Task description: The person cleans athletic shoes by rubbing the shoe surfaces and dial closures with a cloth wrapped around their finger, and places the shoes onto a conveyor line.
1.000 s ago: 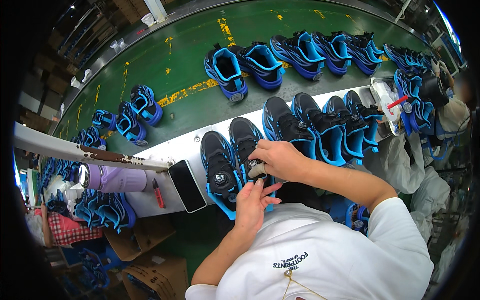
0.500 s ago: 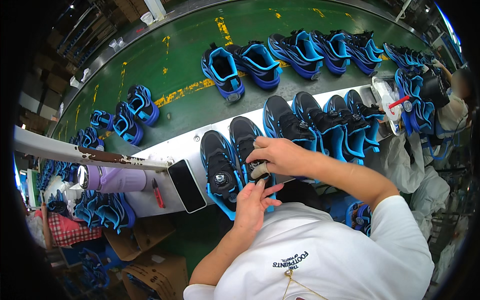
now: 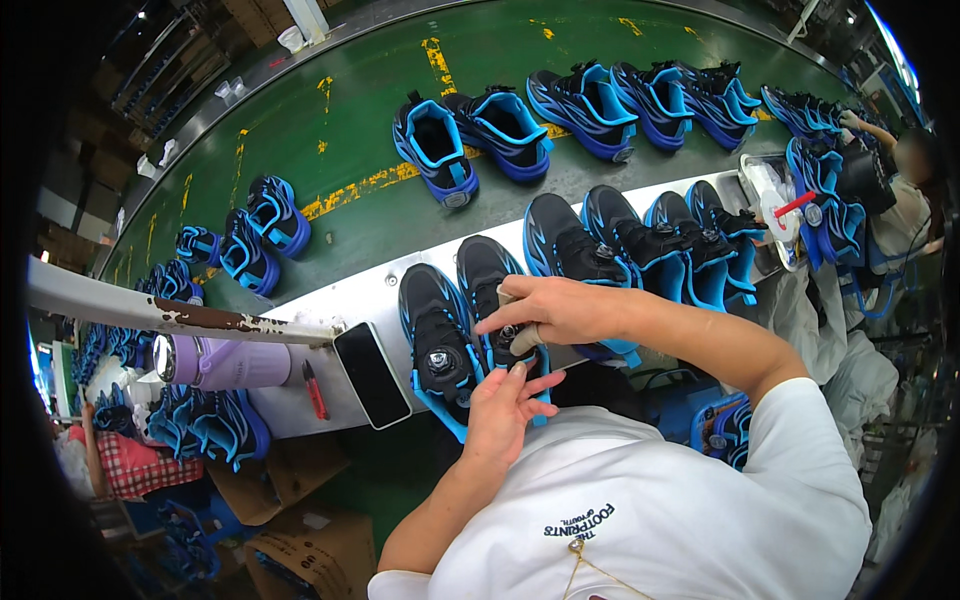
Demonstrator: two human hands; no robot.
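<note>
A black and blue sneaker lies on the white ledge, toe pointing away from me. My right hand, with pale coverings on some fingertips, reaches over it. Its thumb and fingers close around the round lacing dial on the sneaker's tongue. At the sneaker's opening rests my left hand, thumb up against the tongue, other fingers spread to the right. Beneath my hands the heel is mostly hidden. Just left stands a matching sneaker, its silver and black dial in plain sight.
Left of the pair lie a black-screened phone, a red tool and a lilac bottle. A chipped metal bar crosses above them. More sneakers line the green table. A tray sits at right.
My right hand's index finger has stretched out to the left past the dial. My left hand has barely moved. The whole view has shifted slightly.
</note>
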